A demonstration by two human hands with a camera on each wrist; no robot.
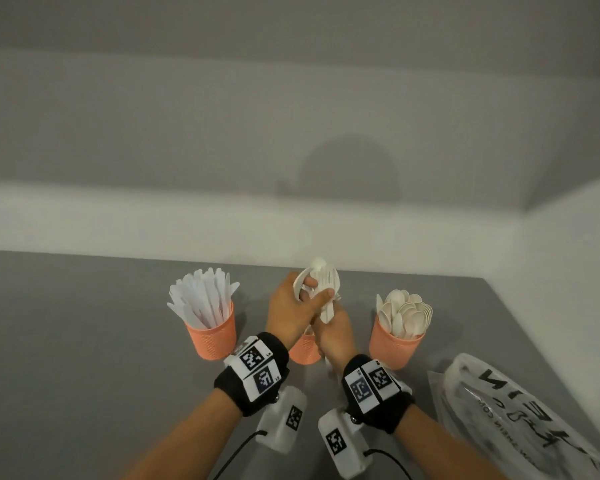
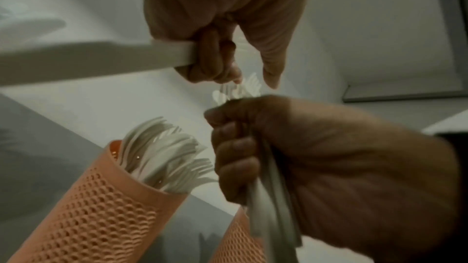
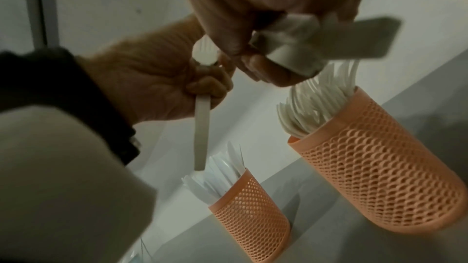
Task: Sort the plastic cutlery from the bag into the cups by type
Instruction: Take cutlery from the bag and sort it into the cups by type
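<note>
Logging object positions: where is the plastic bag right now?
In the head view the plastic bag lies flat on the grey table, near right, just behind the spoon cup.

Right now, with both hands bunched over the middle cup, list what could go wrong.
1. The right hand grips a mixed bundle of cutlery while the left hand picks at it; a loose grip could spill pieces onto the table.
2. The middle cup sits hidden under the hands, so a lowered wrist might tip it.
3. The knife cup and spoon cup are crowded; pieces may catch going in.
</note>
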